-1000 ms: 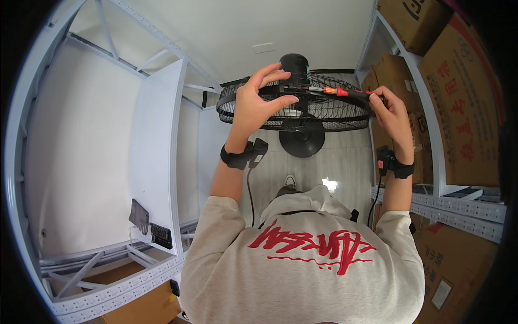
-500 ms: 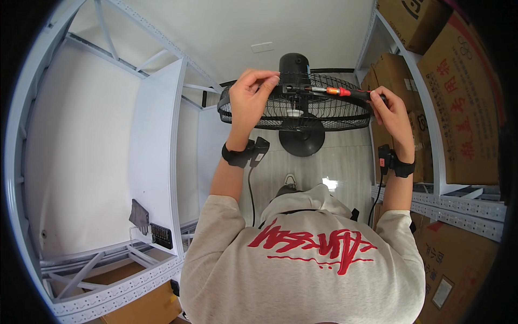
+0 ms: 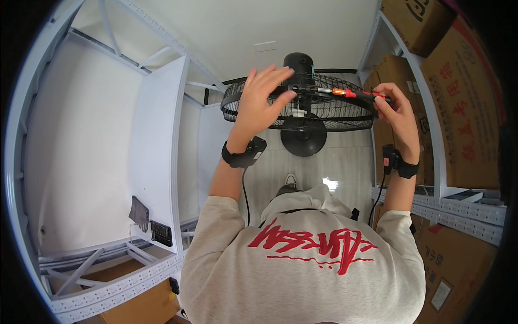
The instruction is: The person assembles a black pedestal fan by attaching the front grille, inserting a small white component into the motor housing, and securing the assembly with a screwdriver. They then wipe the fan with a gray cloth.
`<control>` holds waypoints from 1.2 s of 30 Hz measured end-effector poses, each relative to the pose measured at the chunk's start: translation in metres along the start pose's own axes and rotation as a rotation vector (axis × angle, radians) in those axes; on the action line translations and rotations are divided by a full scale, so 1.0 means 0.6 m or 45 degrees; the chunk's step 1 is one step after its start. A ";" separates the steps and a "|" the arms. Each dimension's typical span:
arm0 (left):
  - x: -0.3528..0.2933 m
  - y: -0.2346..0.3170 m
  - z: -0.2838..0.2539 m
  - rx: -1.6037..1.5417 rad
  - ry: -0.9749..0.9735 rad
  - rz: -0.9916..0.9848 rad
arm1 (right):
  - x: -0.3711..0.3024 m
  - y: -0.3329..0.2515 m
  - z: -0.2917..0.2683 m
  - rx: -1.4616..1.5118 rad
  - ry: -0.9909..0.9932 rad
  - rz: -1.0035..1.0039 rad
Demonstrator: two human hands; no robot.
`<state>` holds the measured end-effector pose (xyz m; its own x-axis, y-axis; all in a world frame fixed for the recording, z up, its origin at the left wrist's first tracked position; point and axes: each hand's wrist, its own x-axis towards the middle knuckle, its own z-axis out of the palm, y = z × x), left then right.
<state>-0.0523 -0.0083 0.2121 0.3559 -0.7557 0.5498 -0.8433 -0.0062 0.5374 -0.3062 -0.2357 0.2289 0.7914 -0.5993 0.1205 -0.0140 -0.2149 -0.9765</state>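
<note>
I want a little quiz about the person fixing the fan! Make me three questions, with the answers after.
1. True or false: the right hand holds a screwdriver with a red and black handle.
2. What does the left hand do? A) grips the screwdriver B) spreads open over the fan C) rests on a cardboard box
3. Fill the gap: the wire cage around the fan is ____ in colour.

Key: 1 true. 2 B. 3 black.
</note>
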 end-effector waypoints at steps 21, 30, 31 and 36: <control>0.006 0.009 0.012 0.027 0.083 0.020 | 0.002 0.013 -0.002 -0.176 0.040 0.005; 0.003 0.007 0.013 0.041 0.090 0.027 | 0.006 0.020 0.018 -0.097 0.094 -0.014; 0.003 0.009 0.013 0.046 0.084 0.027 | 0.005 0.018 0.024 -0.067 0.128 -0.083; 0.003 0.010 0.015 0.068 0.105 0.044 | 0.006 0.024 -0.012 -0.104 -0.037 0.014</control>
<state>-0.0602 -0.0157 0.2110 0.3561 -0.6995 0.6195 -0.8752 -0.0174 0.4834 -0.3079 -0.2467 0.2165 0.8082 -0.5798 0.1033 -0.0717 -0.2710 -0.9599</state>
